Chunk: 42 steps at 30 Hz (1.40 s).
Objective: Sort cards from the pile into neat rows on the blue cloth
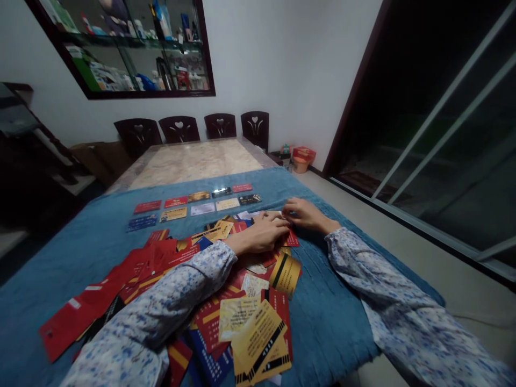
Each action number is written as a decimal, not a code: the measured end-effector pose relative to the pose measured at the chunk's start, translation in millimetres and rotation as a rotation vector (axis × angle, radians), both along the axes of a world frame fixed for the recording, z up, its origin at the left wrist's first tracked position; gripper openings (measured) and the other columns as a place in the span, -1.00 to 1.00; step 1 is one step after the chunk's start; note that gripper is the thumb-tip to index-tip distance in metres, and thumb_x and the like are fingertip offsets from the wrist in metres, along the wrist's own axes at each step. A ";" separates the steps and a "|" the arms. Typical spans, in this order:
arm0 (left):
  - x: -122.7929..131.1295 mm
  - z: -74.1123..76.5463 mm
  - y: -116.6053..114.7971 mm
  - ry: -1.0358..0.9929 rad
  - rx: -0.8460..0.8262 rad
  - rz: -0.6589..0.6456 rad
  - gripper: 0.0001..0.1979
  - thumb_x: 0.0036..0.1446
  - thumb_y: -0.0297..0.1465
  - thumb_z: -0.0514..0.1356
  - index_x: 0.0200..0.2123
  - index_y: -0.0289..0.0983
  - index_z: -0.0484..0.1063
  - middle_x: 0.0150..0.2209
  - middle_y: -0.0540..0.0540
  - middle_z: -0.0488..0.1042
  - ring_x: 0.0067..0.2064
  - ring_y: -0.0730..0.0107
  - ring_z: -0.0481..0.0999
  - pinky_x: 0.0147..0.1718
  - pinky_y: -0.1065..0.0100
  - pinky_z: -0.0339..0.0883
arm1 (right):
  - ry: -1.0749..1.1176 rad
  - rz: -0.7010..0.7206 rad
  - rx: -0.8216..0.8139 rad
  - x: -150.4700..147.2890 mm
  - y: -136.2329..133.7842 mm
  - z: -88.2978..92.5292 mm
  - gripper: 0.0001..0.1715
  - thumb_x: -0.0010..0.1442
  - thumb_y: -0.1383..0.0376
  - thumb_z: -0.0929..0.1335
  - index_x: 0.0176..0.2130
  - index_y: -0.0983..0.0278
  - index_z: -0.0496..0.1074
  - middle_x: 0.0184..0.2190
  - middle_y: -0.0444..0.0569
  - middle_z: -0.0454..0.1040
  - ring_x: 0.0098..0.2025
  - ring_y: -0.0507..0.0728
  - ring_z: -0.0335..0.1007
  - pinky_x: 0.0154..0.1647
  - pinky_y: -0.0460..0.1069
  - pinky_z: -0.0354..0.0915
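A large heap of red, gold, blue and white cards (pixel 258 344) lies on the blue cloth (pixel 322 322). Across the heap's far right part reaches my left hand (pixel 264 232), palm down on the cards with its fingers spread. My right hand (pixel 304 214) is curled at the heap's far right edge, its fingertips close to those of my left hand; whatever is between its fingers is hidden. Beyond the heap, two rows of single cards lie flat, among them a gold card (pixel 173 214), a black card (pixel 250 199) and a blue card (pixel 142 222).
The blue cloth covers the near part of a table (pixel 201 158) with a marble-like top. Dark chairs (pixel 179 129) stand at its far end, below a glass-shelved cabinet (pixel 121 42). A red box (pixel 304 154) sits on the floor near the dark doorway.
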<state>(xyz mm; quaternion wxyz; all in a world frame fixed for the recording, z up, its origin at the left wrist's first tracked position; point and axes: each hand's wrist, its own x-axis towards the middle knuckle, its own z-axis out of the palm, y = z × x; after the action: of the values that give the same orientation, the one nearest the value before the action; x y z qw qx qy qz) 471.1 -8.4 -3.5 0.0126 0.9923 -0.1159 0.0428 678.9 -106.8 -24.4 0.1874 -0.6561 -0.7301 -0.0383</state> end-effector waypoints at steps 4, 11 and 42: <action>-1.9 -0.1 -3.1 0.003 0.000 -0.008 -0.64 0.17 -0.61 0.11 -0.03 -0.18 0.48 0.18 -0.15 0.50 0.33 0.02 0.21 0.16 -0.05 0.10 | 0.000 0.003 0.013 -0.6 -5.6 -2.5 -0.82 0.30 0.32 0.35 -0.27 0.28 0.57 -0.30 0.06 0.51 -0.23 0.14 0.35 -0.23 0.00 0.19; -10.5 -2.1 0.3 -0.049 0.106 0.083 -0.73 0.22 -0.52 0.15 -0.04 -0.24 0.51 0.12 -0.29 0.47 0.28 -0.09 0.27 0.16 -0.10 0.12 | 0.026 0.068 0.001 -6.1 -11.2 0.2 -0.80 0.32 0.33 0.33 -0.24 0.28 0.58 -0.29 0.07 0.50 -0.22 0.15 0.36 -0.20 0.01 0.24; -19.6 3.8 15.8 0.059 0.033 0.229 -0.76 0.35 -0.41 0.04 -0.16 -0.29 0.51 0.04 -0.25 0.49 0.11 0.09 0.35 0.03 0.09 0.24 | -0.021 0.142 -0.252 -29.5 -28.2 22.8 -0.72 0.18 0.21 0.43 -0.12 0.28 0.55 -0.21 0.05 0.46 -0.16 0.21 0.37 -0.14 0.08 0.27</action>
<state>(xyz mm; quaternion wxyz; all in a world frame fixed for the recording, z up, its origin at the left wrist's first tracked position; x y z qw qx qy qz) 451.4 7.3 0.3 -0.0051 0.9999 -0.0019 0.0130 649.5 -135.0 -1.6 0.0980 -0.6205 -0.7757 0.0602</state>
